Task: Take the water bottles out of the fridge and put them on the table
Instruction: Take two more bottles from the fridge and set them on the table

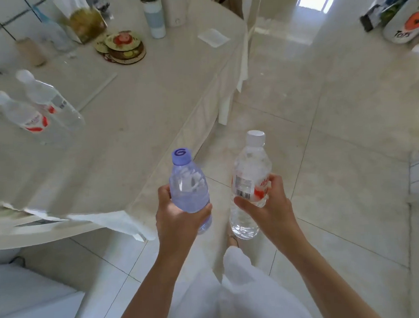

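A stack of round decorated coasters (123, 48) lies on the far part of the worktop. Behind the stack stands a clear bag with yellowish contents (87, 23). To the right of the bag stands a tumbler (153, 15) with a grey band and a metal rim, and beside it a white cylindrical container (174, 9). A folded white napkin (213, 37) lies near the worktop's right edge. A beige cup (31, 51) stands at far left. The floor (321, 106) is glossy light tile.
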